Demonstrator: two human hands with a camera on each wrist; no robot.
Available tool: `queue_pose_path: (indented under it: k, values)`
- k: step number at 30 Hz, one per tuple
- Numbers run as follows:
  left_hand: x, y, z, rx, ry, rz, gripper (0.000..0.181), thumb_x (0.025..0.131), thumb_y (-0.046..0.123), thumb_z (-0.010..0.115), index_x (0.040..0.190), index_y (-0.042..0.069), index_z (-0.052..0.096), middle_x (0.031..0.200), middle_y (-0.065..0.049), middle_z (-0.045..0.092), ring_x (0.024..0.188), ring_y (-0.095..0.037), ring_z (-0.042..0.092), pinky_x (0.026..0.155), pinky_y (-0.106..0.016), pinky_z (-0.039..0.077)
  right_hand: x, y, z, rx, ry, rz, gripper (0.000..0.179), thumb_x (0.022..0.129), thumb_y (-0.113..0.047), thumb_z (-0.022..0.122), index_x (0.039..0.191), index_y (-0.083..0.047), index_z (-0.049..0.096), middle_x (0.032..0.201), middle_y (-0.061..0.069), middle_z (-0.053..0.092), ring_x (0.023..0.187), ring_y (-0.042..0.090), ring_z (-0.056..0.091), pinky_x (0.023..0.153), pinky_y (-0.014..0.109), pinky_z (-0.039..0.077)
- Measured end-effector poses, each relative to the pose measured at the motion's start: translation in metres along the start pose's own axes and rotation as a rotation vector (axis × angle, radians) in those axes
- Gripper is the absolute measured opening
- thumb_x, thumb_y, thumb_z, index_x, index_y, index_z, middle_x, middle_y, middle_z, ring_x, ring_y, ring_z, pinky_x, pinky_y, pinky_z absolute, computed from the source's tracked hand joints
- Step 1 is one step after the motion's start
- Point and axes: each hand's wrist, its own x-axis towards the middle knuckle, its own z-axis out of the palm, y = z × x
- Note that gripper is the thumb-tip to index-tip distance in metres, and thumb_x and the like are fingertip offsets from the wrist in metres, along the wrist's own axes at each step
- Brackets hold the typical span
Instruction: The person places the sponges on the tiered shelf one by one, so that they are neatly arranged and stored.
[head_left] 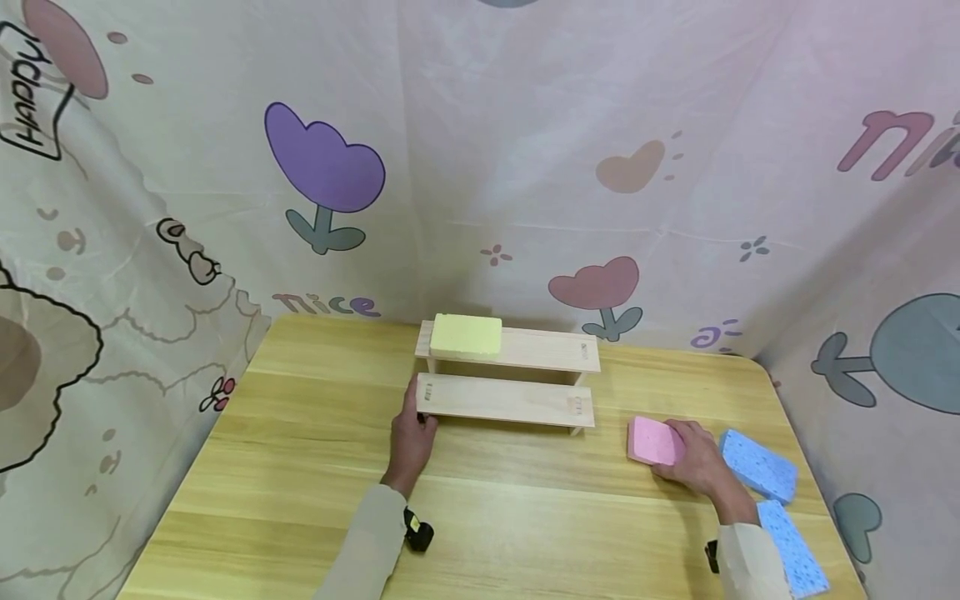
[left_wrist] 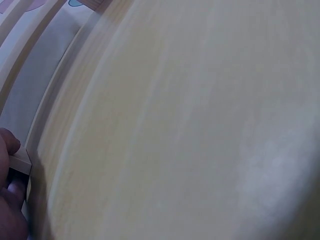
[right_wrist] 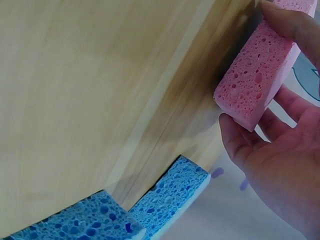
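Extending over the bench [head_left: 540,517], the right hand [head_left: 696,460] pinches a pink sponge [head_left: 652,442]. The left hand [head_left: 410,442] grips one end of a wooden stand [head_left: 504,400].

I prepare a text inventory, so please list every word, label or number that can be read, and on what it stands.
"HAPPY": patterned cloth, left, sideways.
"nice": same cloth, behind the table.
"ni", then unclear letters: same cloth, upper right.
Purple sign, same cloth: unclear.
Marks on the wooden rack: too small to read.
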Motion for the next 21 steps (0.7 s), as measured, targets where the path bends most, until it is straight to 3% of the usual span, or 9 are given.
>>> queue_pose_path:
  k: [11,21]
  values:
    - [0.0,-0.001,-0.001,0.005,-0.011,-0.01,0.083,0.086,-0.006,0.058,0.153,0.019,0.016,0.132,-0.025,0.055,0.1,-0.034,0.066,0.069,-0.031,0.055,0.001,-0.003,-0.006,-0.007,0.016,-0.012,0.083,0.065,-0.03,0.084,0.131,0.005,0.045,0.126,0.031,0.049,0.111,0.046,0.047,0.089,0.062,0.042]
    - [-0.001,0.0,0.0,0.013,-0.008,-0.008,0.084,0.085,-0.006,0.059,0.153,0.02,0.016,0.132,-0.024,0.055,0.102,-0.035,0.065,0.073,-0.036,0.057,0.0,-0.01,-0.015,-0.012,0.064,-0.052,0.081,0.067,-0.03,0.083,0.129,0.007,0.046,0.121,0.031,0.051,0.103,0.043,0.053,0.084,0.059,0.046]
